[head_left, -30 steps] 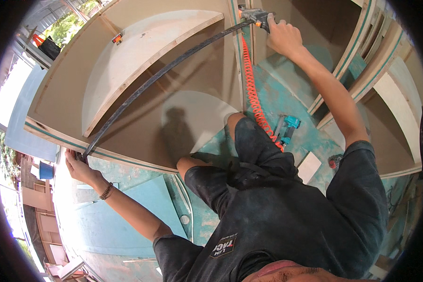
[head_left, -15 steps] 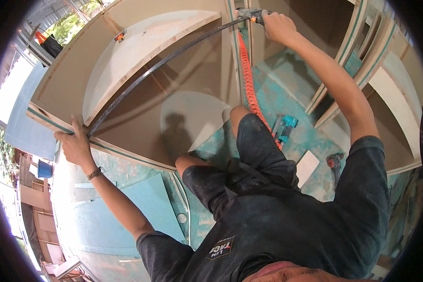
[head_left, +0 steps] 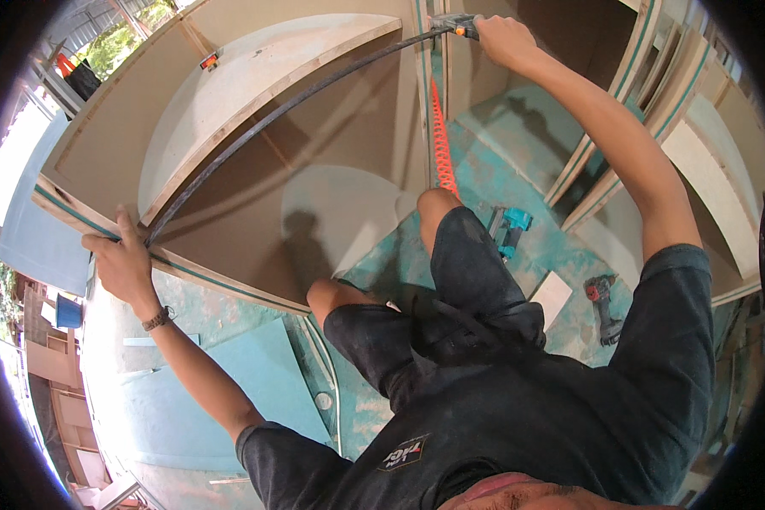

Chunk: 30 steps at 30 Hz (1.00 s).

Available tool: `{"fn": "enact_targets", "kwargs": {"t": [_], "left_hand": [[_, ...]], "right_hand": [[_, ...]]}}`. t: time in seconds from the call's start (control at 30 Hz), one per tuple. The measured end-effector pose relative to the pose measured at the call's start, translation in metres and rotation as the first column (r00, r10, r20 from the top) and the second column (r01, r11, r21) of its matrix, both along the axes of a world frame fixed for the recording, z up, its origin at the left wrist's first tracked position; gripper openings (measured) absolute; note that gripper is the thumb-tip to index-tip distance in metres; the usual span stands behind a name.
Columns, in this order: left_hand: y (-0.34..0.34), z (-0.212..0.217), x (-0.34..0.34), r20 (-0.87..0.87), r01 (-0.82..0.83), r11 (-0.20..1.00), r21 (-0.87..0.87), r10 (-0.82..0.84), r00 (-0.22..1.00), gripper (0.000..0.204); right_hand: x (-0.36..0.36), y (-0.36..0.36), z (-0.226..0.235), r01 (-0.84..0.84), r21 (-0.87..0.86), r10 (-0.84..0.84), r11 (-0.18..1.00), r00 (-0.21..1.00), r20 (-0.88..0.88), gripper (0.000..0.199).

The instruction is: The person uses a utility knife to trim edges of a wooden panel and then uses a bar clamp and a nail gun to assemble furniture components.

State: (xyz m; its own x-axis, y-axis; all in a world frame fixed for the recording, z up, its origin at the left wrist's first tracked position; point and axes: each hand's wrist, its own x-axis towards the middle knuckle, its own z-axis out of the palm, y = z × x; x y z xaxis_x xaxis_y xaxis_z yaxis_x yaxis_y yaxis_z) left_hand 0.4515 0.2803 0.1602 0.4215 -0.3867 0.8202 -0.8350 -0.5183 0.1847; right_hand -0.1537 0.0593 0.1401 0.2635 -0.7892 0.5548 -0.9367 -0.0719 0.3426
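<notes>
A long bar clamp (head_left: 289,101) spans the open front of a curved wooden cabinet (head_left: 229,276), its dark bar running from lower left to upper right. My right hand (head_left: 507,42) is wrapped around the clamp's black and orange handle end, beside the cabinet's upright edge. At the other end my left hand (head_left: 126,265) is closed around the clamp's end, against the cabinet's left edge panel. One finger and the thumb stick out over that edge. The palm and the clamp's jaw there are hidden. Behind the bar sits a curved white shelf (head_left: 229,68).
A small orange tool (head_left: 210,60) lies on the shelf. An orange coiled air hose (head_left: 443,149) hangs by the upright. On the floor are a teal nail gun (head_left: 511,232), a cordless drill (head_left: 603,310), a white offcut (head_left: 552,297) and a blue sheet (head_left: 229,395). More cabinets (head_left: 722,195) stand right.
The view has shifted slightly, so the cabinet and my left hand appear a little farther left. Both hands keep their hold on the bar clamp, which stays across the cabinet.
</notes>
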Motion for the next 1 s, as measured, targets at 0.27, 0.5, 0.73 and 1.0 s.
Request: {"fn": "enact_targets", "kwargs": {"t": [0.27, 0.5, 0.73, 1.0], "left_hand": [[0.002, -0.001, 0.007, -0.011, 0.002, 0.999, 0.032, -0.002, 1.000, 0.066], [-0.001, -0.001, 0.007, -0.033, 0.048, 0.999, 0.026, -0.047, 0.998, 0.069], [0.001, -0.002, 0.009, -0.020, 0.018, 0.999, 0.045, -0.017, 1.000, 0.071], [0.001, -0.002, 0.010, -0.030, 0.057, 0.998, 0.029, -0.057, 0.998, 0.072]], "right_hand": [[0.020, 0.008, 0.007, 0.079, -0.005, -0.079, 0.997, 0.997, -0.008, 0.021], [0.023, 0.007, 0.002, 0.129, 0.004, -0.129, 0.992, 0.990, 0.052, 0.019], [0.010, 0.003, 0.003, 0.006, -0.058, -0.006, 0.998, 1.000, -0.005, 0.020], [0.020, -0.005, 0.001, 0.124, -0.032, -0.124, 0.992, 0.992, -0.003, 0.020]]}}
